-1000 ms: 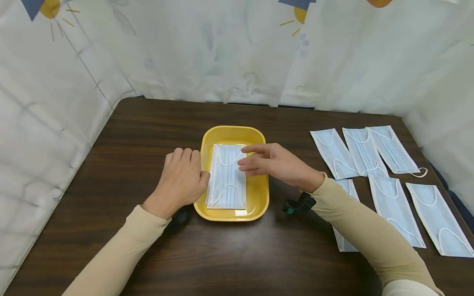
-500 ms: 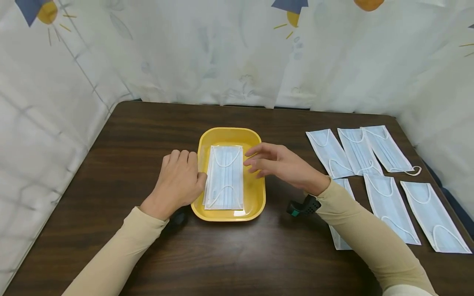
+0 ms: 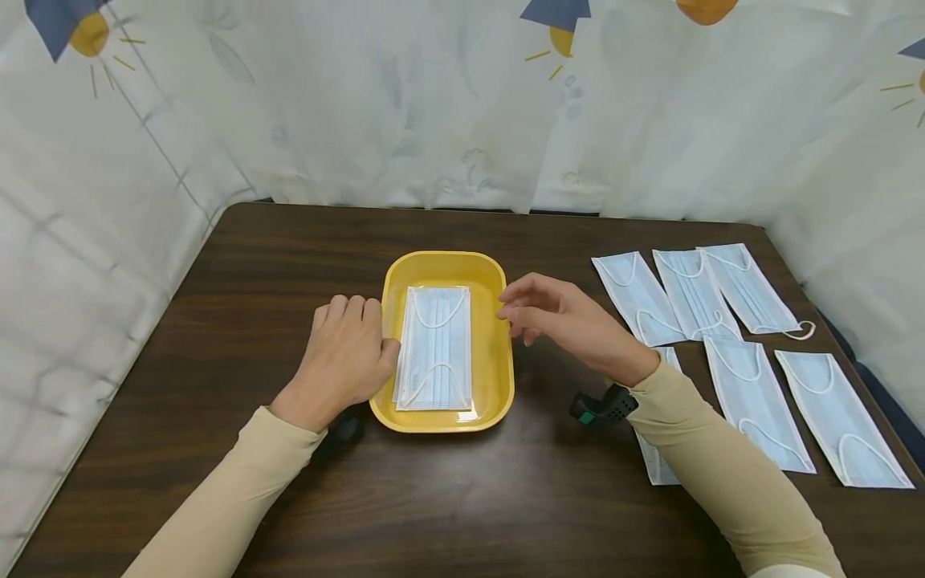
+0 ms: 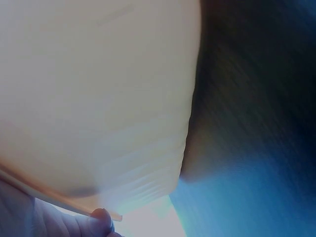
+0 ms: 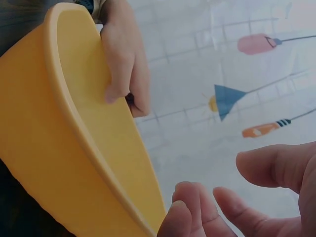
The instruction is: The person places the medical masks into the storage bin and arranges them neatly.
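A yellow tray [image 3: 495, 385] holds a small stack of pale blue face masks [image 3: 438, 350] with white ear loops. At its left rim, my left hand [image 3: 345, 353] grips the edge, the thumb over the inside. The left wrist view shows fingertips [image 4: 101, 221] beneath the tray's rim, its outer wall pale and blurred. Just beyond the right rim hovers my right hand [image 3: 567, 319], fingers loosely bent and holding nothing. From the right wrist view, its thumb [image 5: 271, 165] stands apart from the fingers, beside the yellow tray wall [image 5: 34, 123].
Several more face masks [image 3: 759, 401] lie in two rows on the right of the dark wooden table [image 3: 462, 506]; my right forearm partly covers one. A black band [image 3: 607, 404] with a green spot is at my right wrist. Patterned white curtains [image 3: 433, 104] enclose the table.
My right hand has drawn back to the right, from above the mask stack to outside the tray's rim. My left hand keeps its grip. The whole head view has shifted slightly.
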Demonstrator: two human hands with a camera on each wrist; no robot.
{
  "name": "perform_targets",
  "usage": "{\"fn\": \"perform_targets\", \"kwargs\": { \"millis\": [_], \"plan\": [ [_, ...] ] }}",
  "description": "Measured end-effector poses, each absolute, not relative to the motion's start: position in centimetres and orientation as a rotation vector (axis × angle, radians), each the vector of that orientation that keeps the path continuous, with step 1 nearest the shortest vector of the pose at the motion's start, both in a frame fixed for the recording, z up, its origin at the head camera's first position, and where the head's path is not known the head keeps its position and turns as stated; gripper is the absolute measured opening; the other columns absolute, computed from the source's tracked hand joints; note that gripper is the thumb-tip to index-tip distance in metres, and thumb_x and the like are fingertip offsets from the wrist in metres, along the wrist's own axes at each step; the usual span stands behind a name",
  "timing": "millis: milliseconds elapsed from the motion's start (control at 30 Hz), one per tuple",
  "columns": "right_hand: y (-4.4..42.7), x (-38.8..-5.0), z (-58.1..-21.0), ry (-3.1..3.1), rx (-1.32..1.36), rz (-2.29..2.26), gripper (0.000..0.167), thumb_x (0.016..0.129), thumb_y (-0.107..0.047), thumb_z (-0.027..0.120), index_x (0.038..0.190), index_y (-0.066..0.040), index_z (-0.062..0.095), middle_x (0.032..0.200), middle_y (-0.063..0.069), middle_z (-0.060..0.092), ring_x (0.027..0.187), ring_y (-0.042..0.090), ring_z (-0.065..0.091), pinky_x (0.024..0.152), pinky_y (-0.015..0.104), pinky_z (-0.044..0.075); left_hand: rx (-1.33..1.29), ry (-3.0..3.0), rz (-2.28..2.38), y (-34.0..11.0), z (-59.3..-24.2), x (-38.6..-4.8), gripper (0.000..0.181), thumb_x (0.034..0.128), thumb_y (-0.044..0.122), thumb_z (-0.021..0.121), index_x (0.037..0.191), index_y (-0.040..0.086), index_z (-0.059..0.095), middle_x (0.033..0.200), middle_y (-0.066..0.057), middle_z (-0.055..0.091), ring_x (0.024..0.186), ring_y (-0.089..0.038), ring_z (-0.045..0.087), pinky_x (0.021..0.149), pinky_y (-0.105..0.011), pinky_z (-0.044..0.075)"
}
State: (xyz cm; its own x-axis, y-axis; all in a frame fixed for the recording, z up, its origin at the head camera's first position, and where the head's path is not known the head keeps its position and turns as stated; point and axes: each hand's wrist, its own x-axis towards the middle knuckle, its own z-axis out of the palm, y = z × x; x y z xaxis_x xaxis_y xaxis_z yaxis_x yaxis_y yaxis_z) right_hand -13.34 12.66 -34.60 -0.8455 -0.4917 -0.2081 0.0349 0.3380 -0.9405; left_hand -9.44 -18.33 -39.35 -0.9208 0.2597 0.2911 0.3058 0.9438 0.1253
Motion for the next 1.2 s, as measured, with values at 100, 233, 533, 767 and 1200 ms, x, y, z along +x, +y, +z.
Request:
{"fn": "perform_targets", "kwargs": {
  "millis": [100,233,533,767,1200],
  "plan": [
    [13.2,-13.3,-34.5,2.176,-0.398,-1.538,0.035,0.100,-0.029,0.067,0.129,-0.011,0.061,0.120,0.012,0.069,0.111,0.046,0.062,0.089,0.044,0.057,-0.420,-2.826,-0.239,-18.3,-39.3,-9.5,0.019,0.0876,0.018,0.049,0.074,0.005,0.044,0.071,-0.010,0.042,0.071,-0.030,0.038,0.068,-0.041,0.033],
    [14.0,-13.3,-34.3,2.213,-0.367,-1.561,0.031,0.099,-0.029,0.067,0.127,-0.016,0.063,0.121,0.007,0.069,0.109,0.039,0.065,0.087,0.037,0.058,-0.423,-2.822,-0.236,-18.3,-39.3,-9.5,0.019,0.0872,0.017,0.048,0.073,0.005,0.043,0.071,-0.010,0.041,0.071,-0.030,0.037,0.068,-0.041,0.033],
    [16.4,-13.6,-34.5,2.307,-0.297,-1.669,0.031,0.100,-0.031,0.066,0.127,-0.015,0.066,0.119,0.003,0.069,0.104,0.025,0.065,0.088,0.034,0.057,-0.412,-2.848,-0.234,-18.3,-39.2,-9.4,0.019,0.0878,0.018,0.048,0.075,0.005,0.044,0.072,-0.011,0.042,0.072,-0.031,0.038,0.069,-0.041,0.033],
    [18.3,-13.8,-33.8,2.382,-0.264,-1.761,0.032,0.102,-0.031,0.064,0.128,-0.013,0.065,0.119,-0.001,0.070,0.100,0.020,0.066,0.086,0.029,0.057,-0.420,-2.836,-0.231,-18.3,-39.2,-9.4,0.019,0.0876,0.018,0.047,0.074,0.005,0.043,0.072,-0.011,0.042,0.071,-0.030,0.037,0.069,-0.040,0.032],
    [21.7,-15.0,-33.0,2.150,-0.278,-2.199,0.026,0.099,-0.014,0.067,0.123,-0.004,0.067,0.114,0.002,0.070,0.093,0.016,0.067,0.084,0.023,0.057,-0.428,-2.817,-0.228,-18.4,-39.4,-9.5,0.019,0.0874,0.017,0.048,0.073,0.006,0.043,0.070,-0.010,0.040,0.070,-0.029,0.036,0.067,-0.039,0.031]
  ]
}}
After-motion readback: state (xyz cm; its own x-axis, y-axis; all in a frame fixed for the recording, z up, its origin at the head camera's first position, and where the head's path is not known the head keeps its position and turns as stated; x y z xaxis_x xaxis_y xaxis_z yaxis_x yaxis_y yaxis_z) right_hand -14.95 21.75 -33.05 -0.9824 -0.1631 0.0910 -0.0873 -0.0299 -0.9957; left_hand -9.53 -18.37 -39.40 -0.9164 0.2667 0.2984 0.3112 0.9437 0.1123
